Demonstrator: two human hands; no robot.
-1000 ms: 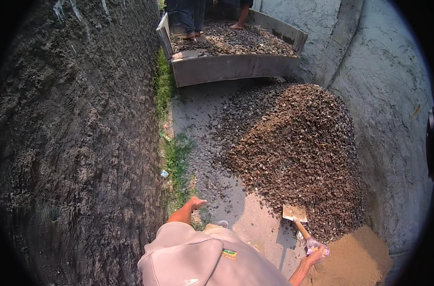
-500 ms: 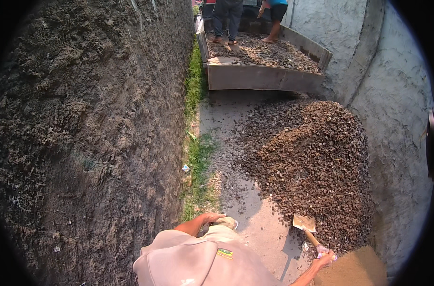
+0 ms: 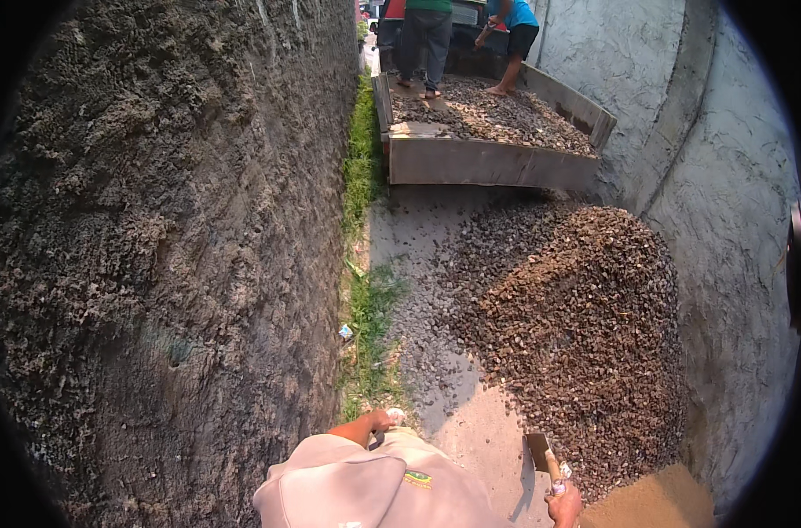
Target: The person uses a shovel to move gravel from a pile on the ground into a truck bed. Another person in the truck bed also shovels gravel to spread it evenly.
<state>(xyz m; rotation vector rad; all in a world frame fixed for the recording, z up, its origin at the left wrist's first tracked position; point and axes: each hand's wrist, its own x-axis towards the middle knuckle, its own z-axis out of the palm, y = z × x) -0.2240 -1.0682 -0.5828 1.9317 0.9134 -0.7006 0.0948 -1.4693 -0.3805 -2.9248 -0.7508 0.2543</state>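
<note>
In my right hand (image 3: 565, 505) is the wooden handle of a tool with a flat metal blade (image 3: 536, 451); whether it is a hoe or a shovel I cannot tell. Something pale is around the handle just above my grip. The blade is at the near left edge of a large brown gravel pile (image 3: 594, 326), turned nearly edge-on. My left hand (image 3: 381, 422) is low in front of my body, near my knee, beside a small whitish patch. Its fingers are too small and unclear to read.
A truck bed (image 3: 493, 164) with gravel stands ahead, two people on it. A rough dark wall (image 3: 180, 264) rises on the left, a grey plastered wall (image 3: 735, 264) on the right. A grass strip (image 3: 358, 176) edges the left wall. Tan sand (image 3: 655, 500) lies at lower right.
My right hand and the tool have moved left and nearer to me, and the blade has turned from face-up to nearly edge-on. My left hand has shifted slightly left.
</note>
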